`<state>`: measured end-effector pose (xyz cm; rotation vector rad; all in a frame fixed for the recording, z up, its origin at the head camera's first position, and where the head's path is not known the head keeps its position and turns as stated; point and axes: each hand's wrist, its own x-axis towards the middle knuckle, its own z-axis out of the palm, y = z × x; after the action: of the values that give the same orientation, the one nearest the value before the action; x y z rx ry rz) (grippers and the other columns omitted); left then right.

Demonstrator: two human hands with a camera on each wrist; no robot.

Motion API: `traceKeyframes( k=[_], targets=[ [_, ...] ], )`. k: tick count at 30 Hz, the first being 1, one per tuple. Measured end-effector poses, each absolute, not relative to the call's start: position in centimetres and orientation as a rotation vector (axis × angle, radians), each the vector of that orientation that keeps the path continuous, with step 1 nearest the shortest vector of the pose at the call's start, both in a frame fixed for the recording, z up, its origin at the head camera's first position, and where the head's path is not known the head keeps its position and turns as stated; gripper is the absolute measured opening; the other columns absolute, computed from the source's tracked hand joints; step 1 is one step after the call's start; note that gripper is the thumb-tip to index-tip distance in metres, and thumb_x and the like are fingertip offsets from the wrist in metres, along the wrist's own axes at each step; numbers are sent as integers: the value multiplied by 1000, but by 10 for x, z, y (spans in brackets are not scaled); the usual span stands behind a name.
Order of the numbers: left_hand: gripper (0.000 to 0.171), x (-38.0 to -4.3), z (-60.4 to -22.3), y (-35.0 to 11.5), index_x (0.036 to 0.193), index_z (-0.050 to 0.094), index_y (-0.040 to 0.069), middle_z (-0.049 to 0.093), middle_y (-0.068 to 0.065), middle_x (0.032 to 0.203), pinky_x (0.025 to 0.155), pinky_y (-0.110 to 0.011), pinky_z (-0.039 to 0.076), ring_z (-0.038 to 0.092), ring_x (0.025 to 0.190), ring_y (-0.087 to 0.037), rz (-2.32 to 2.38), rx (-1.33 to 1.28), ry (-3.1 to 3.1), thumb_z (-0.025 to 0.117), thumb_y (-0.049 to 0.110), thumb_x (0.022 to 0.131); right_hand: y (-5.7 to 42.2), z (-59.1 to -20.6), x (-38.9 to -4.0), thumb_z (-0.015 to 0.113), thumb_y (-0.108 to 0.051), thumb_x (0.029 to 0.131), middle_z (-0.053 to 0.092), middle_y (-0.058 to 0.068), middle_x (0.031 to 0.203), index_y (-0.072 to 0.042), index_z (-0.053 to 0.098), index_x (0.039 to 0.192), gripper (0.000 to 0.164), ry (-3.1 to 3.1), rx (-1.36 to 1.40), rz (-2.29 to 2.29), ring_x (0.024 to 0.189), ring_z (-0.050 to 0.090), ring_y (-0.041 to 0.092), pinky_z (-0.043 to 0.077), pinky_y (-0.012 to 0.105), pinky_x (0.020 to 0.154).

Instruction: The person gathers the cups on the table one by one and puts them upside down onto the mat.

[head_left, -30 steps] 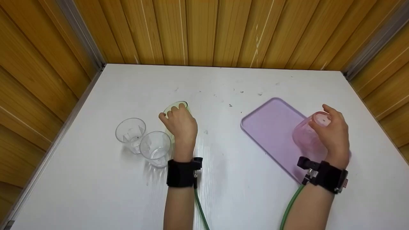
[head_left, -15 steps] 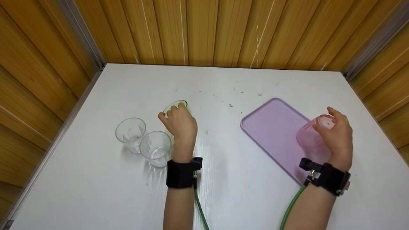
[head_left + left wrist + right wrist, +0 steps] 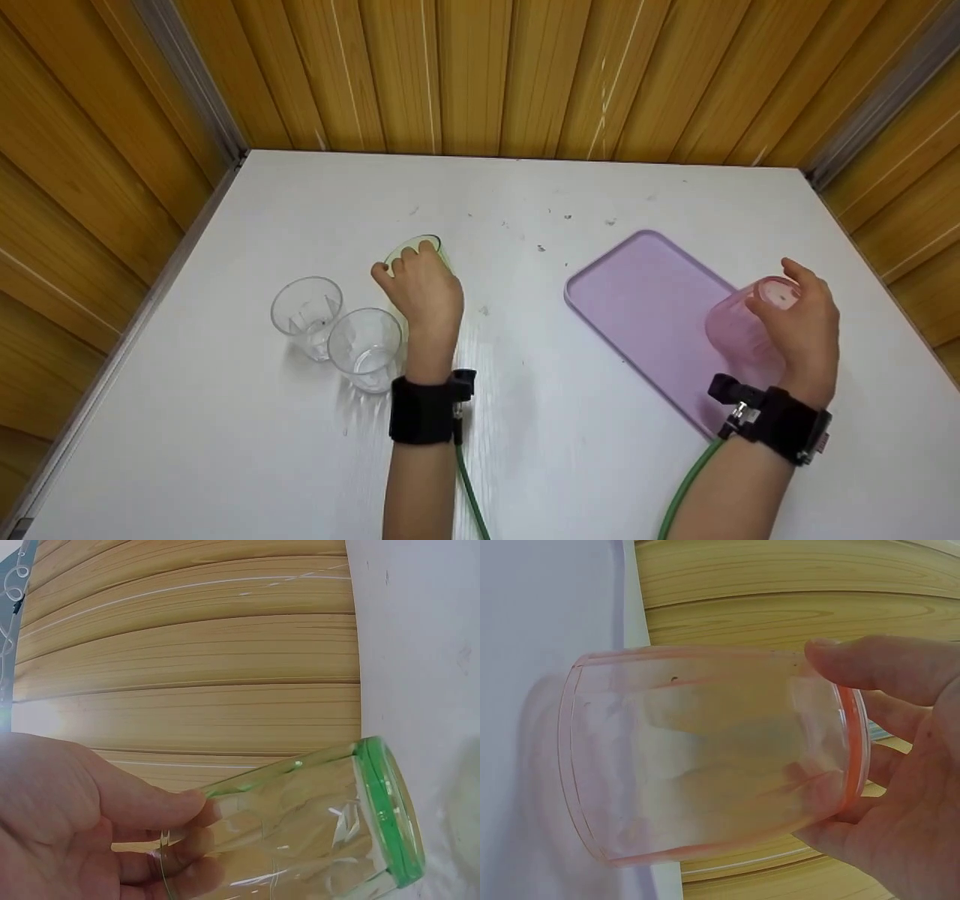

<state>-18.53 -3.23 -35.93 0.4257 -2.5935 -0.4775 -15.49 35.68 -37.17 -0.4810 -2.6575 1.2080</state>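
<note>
My left hand (image 3: 424, 289) grips a clear green cup (image 3: 300, 832) by its rim, thumb on one side and fingers on the other. In the left wrist view the cup's thick green base points toward the white table. On the right, my right hand (image 3: 802, 330) holds a clear pink cup (image 3: 705, 757) upside down, fingers around its base end. The pink cup's mouth faces down, close over the lilac tray (image 3: 630, 300). Two clear cups, one farther left (image 3: 306, 307) and one nearer (image 3: 365, 349), stand upright just left of my left hand.
A white table (image 3: 510, 435) bears everything, with wood-look panel walls (image 3: 472, 75) behind and at both sides. Green cables (image 3: 690, 480) run from the wrist straps toward the near edge. The tray lies at an angle on the right half.
My right hand has shifted a little to the right and toward the near edge, carrying the pink cup along over the tray. The left hand and green cup stay almost in place.
</note>
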Motion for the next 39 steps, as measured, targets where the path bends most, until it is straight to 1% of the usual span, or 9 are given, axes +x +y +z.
traceKeyframes(
  k=[7,15,22,29,39],
  targets=[
    [12,-185,-361,-32,74,62,4,60,-12,68,90,-46,29,58,69,-28,-488,402,-2576,56,-5,78,362,-374,-153,59,-23,87,21,21,147,-12,20,145,71,-2660,-520,1236,129,25,41,23,57,103],
    [10,-185,-360,-30,75,63,4,61,-12,70,88,-45,30,59,70,-28,-475,398,-2572,57,-3,78,365,-375,-150,57,-21,87,21,22,147,-12,19,145,70,-2657,-556,1238,129,25,41,23,56,103],
    [14,-184,-362,-30,69,62,4,59,-12,64,86,-44,32,57,64,-28,-448,383,-2496,56,-5,77,366,-377,-149,55,-18,88,23,25,145,-10,21,145,67,-2660,-540,1201,129,24,44,21,59,103],
    [11,-182,-361,-32,72,62,5,60,-12,67,86,-44,31,58,67,-28,-461,392,-2532,57,-4,76,367,-377,-148,55,-20,88,21,24,145,-11,19,145,69,-2671,-559,1217,129,24,45,24,60,101],
    [10,-182,-356,-36,73,62,4,60,-11,69,89,-45,30,57,68,-28,-492,397,-2582,57,-4,77,365,-377,-149,55,-17,87,21,26,144,-9,18,145,69,-2677,-548,1208,128,26,45,25,59,100]
  ],
)
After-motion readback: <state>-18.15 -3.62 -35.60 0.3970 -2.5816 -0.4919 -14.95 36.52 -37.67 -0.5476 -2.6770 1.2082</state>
